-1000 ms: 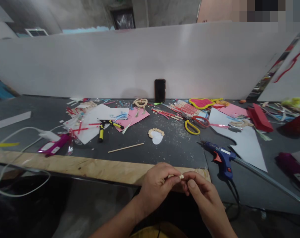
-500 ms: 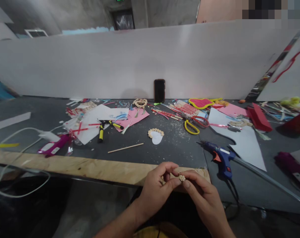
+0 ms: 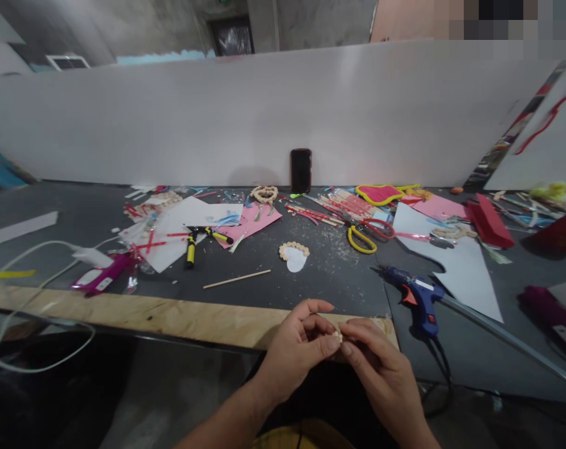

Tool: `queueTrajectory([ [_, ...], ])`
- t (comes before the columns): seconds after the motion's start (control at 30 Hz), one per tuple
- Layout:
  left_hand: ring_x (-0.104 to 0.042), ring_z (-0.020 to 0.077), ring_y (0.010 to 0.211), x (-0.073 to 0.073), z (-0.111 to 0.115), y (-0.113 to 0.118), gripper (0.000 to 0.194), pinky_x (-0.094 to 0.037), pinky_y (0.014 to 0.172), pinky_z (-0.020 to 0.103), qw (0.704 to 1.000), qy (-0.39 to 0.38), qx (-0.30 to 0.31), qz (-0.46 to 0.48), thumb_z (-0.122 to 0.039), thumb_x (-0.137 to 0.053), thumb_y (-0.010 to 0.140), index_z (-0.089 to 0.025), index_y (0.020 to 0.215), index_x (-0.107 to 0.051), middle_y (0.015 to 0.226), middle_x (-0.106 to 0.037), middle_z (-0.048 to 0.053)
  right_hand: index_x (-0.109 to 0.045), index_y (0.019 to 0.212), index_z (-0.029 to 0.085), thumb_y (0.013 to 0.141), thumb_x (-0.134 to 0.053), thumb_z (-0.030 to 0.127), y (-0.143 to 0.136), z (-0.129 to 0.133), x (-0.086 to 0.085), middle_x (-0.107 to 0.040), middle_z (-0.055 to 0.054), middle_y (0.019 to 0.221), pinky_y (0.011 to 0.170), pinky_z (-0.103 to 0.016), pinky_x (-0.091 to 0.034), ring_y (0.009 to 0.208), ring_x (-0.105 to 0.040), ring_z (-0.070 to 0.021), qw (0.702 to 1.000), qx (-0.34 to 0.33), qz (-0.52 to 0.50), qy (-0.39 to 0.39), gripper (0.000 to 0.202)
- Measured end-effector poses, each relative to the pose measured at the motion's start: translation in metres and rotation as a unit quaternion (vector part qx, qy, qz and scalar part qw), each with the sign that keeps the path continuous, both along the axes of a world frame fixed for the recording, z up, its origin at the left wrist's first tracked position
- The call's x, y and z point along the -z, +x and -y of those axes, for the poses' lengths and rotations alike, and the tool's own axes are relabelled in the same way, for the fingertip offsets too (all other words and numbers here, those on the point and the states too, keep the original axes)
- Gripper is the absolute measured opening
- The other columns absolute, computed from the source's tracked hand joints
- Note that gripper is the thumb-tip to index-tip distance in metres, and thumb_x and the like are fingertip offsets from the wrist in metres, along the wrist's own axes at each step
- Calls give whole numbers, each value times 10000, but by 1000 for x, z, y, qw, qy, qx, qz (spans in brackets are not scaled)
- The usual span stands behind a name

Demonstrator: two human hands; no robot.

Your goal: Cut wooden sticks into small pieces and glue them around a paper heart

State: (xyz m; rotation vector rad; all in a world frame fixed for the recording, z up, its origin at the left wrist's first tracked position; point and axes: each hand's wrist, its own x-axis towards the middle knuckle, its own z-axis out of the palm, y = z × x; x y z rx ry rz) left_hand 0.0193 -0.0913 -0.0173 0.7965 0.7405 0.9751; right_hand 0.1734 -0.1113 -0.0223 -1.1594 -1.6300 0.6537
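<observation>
Between the fingertips of both hands is a small cream, knobbly flower-like piece (image 3: 338, 337), partly covered by the fingers. My left hand (image 3: 298, 346) pinches it from the left, thumb in front. From the right, my right hand (image 3: 379, 358) closes thumb and fingers on it too. Both hands are just in front of the table's wooden edge. Beyond them on the dark table lies a white paper heart (image 3: 296, 259), its upper rim lined with similar cream pieces (image 3: 288, 247). A thin wooden stick (image 3: 237, 279) lies left of the heart.
A blue glue gun (image 3: 416, 296) lies right of my hands, its cord hanging over the edge. Scissors (image 3: 362, 239), pliers (image 3: 191, 249), pink paper (image 3: 257, 223) and a purple power strip (image 3: 101, 274) lie about. A phone (image 3: 301, 171) leans on the white partition (image 3: 194, 125).
The small cream piece has shifted slightly left and turned between my fingers. My left fingers have lifted and spread a little; the things on the table are unmoved.
</observation>
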Motion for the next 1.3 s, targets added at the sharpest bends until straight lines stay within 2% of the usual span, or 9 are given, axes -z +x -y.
queueTrajectory([
  [0.23, -551, 70, 680, -1, -2, -2, 492, -420, 671, 202, 1000, -4, 3, -7, -150, -779, 635, -168, 1058, -528, 739, -612, -32, -658, 860, 241, 819, -580, 250, -1, 1, -3, -661, -29, 796, 636, -234, -511, 746, -631, -161, 1000, -13, -4, -12, 88],
  [0.43, -577, 88, 694, -2, -2, -3, 442, -445, 706, 238, 1000, -9, -1, -3, -188, -750, 678, -162, 1057, -524, 735, -624, -23, -646, 877, 245, 823, -576, 221, -1, 1, -2, -658, -20, 809, 663, -227, -507, 759, -628, -149, 999, 1, 31, 13, 91],
  [0.73, -556, 91, 635, -1, 0, -2, 447, -426, 655, 222, 998, 2, -21, -56, -241, -764, 658, -169, 1036, -536, 679, -605, -44, -656, 872, 233, 833, -560, 233, 0, 2, 1, -657, -38, 790, 651, -251, -518, 741, -630, -160, 997, 5, 68, 34, 104],
  [0.93, -552, 92, 625, 1, -1, -2, 431, -420, 650, 221, 997, 9, -24, -69, -239, -761, 659, -163, 1020, -539, 659, -597, -43, -661, 842, 229, 819, -572, 241, -1, 1, 0, -666, -40, 779, 642, -251, -526, 732, -639, -166, 998, 7, 59, 33, 93],
  [1.1, -568, 101, 642, 0, -1, 0, 435, -441, 669, 239, 998, -3, -38, -44, -243, -754, 669, -165, 1030, -524, 679, -611, -35, -661, 950, 250, 800, -591, 265, -1, 1, 0, -695, -43, 879, 662, -258, -540, 790, -657, -183, 999, 26, 37, 10, 166],
  [1.3, -572, 109, 651, 1, 0, -1, 438, -447, 669, 246, 997, 15, -33, -74, -239, -754, 668, -166, 1034, -525, 686, -627, -28, -660, 861, 250, 805, -598, 233, -2, 3, -2, -684, -20, 810, 631, -223, -525, 738, -647, -154, 1000, 15, 15, 15, 86],
])
